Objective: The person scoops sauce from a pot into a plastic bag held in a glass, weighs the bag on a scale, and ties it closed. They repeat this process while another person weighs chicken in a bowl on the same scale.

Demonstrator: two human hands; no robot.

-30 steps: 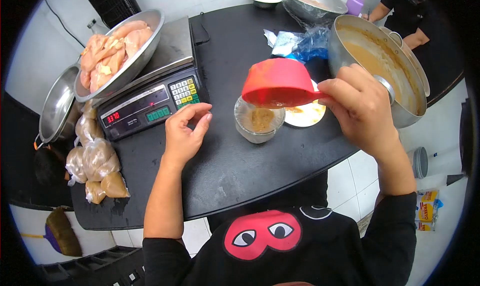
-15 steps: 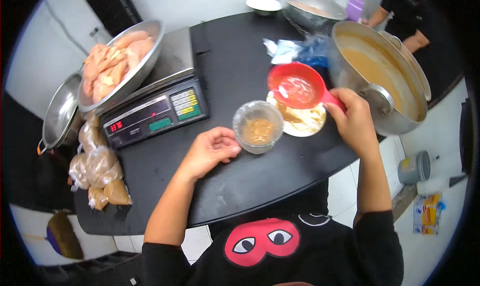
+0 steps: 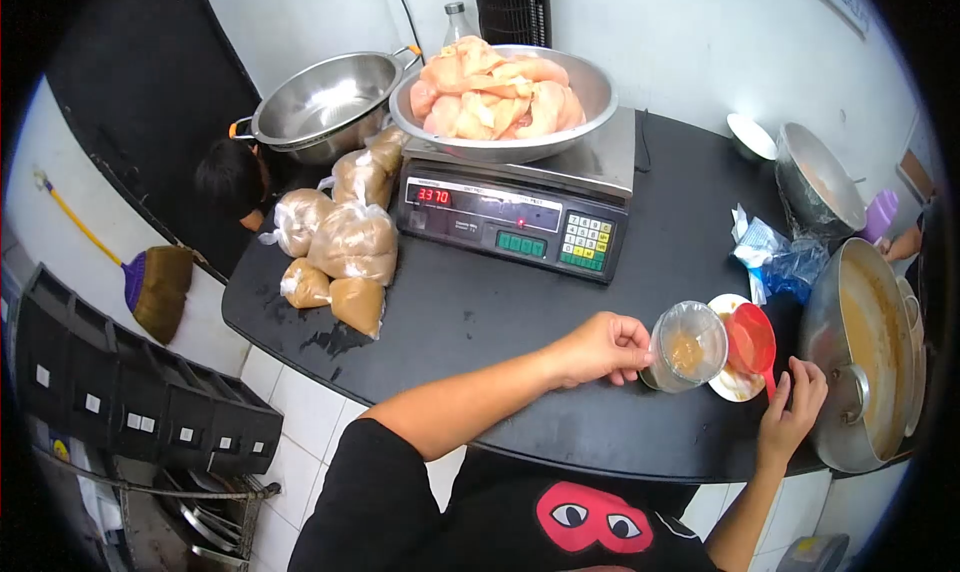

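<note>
My left hand [image 3: 608, 350] is closed, its thumb and curled fingers at the left rim of a clear cup [image 3: 688, 347] lined with a plastic bag. Brown sauce sits at the bottom of the cup. Just right of it, a red ladle [image 3: 750, 340] rests on a white plate [image 3: 735, 387] smeared with sauce. My right hand [image 3: 795, 407] is beside the ladle's handle with its fingers apart; whether the thumb still touches the handle I cannot tell. Close to that hand stands a big metal pot [image 3: 835, 412] of brown sauce.
A digital scale [image 3: 500, 217] reading 3.370 carries a metal bowl [image 3: 500, 150] of raw chicken. Tied bags of brown sauce [image 3: 352, 242] lie to its left, before a steel pot [image 3: 325, 102]. Blue plastic bags [image 3: 790, 262] lie behind the plate. Other people show at both sides.
My view has swung left. The red ladle has come down onto the plate, and my right hand's fingers have spread from its handle. My left hand stays at the cup.
</note>
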